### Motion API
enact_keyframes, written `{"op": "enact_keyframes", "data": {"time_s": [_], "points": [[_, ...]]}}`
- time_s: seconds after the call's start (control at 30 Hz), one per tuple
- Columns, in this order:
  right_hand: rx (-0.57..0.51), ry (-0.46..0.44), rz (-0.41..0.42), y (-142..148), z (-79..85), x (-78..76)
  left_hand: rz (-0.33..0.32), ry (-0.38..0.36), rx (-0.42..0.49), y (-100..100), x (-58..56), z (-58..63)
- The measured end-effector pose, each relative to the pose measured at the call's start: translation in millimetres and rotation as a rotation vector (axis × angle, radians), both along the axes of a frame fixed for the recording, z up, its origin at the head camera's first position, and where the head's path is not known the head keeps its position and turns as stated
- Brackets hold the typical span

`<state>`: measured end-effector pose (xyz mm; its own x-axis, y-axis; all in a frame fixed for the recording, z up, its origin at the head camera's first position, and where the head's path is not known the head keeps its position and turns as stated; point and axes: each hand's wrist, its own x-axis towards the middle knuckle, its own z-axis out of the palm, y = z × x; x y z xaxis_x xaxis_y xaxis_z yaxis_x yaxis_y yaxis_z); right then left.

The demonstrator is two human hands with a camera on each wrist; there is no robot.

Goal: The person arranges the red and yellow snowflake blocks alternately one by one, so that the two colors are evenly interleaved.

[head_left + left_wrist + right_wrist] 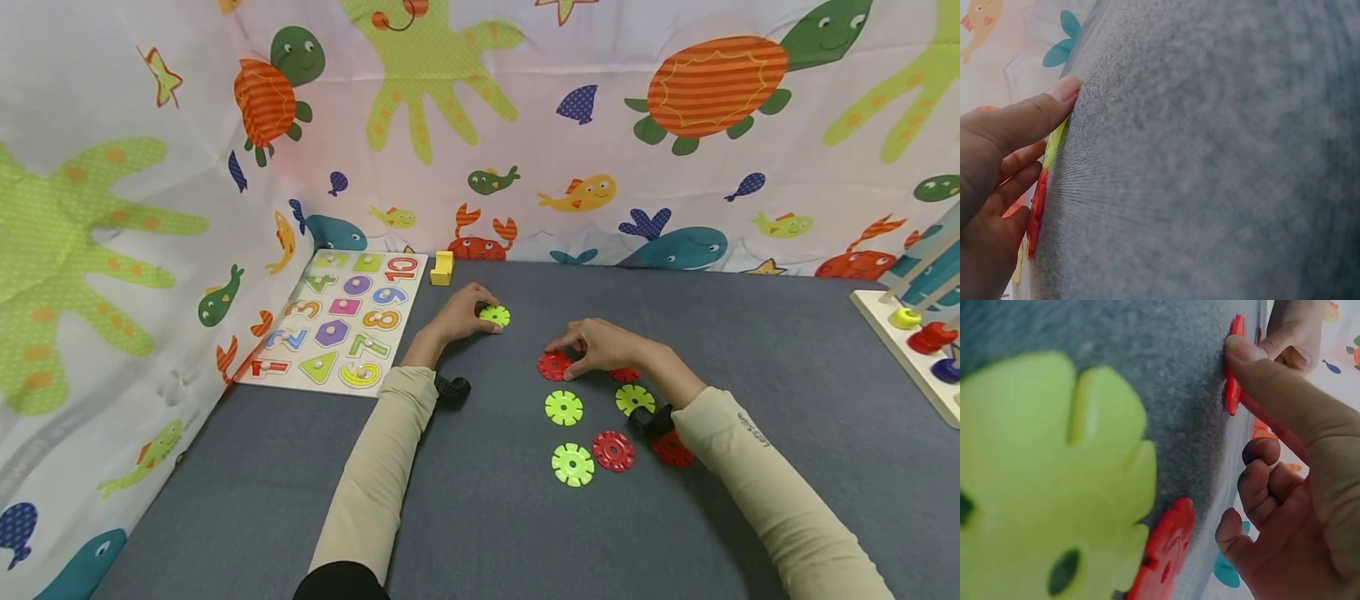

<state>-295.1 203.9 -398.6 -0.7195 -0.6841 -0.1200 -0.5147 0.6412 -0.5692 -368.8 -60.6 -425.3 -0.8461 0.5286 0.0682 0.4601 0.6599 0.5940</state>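
My left hand (463, 314) pinches a yellow-green notched disc (497, 315) between thumb and fingers, at the table's far middle. In the left wrist view, a red disc (1037, 212) is beside the fingers, partly hidden. My right hand (603, 344) grips the edge of a red notched disc (551, 365) lying on the table; its thumb presses that disc (1234, 378) in the right wrist view. Under the right hand and wrist, another red disc (624, 375) and a yellow-green disc (634, 398) are partly covered. Closer in lie yellow-green discs (564, 407) and red discs (613, 451).
A number-and-shape puzzle board (330, 333) lies left of the left hand, with a yellow block (442, 268) by its far corner. At the right edge stands a wooden peg board (911, 350) with coloured rings. A sea-animal curtain (525, 167) borders the grey table (487, 517).
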Motion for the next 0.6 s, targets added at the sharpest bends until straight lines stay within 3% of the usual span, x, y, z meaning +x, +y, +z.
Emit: {"op": "enact_keyframes", "data": {"time_s": [0.13, 0.33, 0.6], "points": [[0.014, 0.035, -0.064, 2.0, 2.6, -7.1, 0.006, 0.004, -0.009, -0.3, -0.6, 0.2], [-0.050, 0.035, -0.213, -0.9, 4.1, -27.1, 0.010, 0.007, -0.008, -2.0, -1.2, 0.2], [-0.032, 0.037, -0.291, -15.4, -1.2, -48.9, 0.013, 0.003, -0.015, -0.7, -2.1, 0.0]]}}
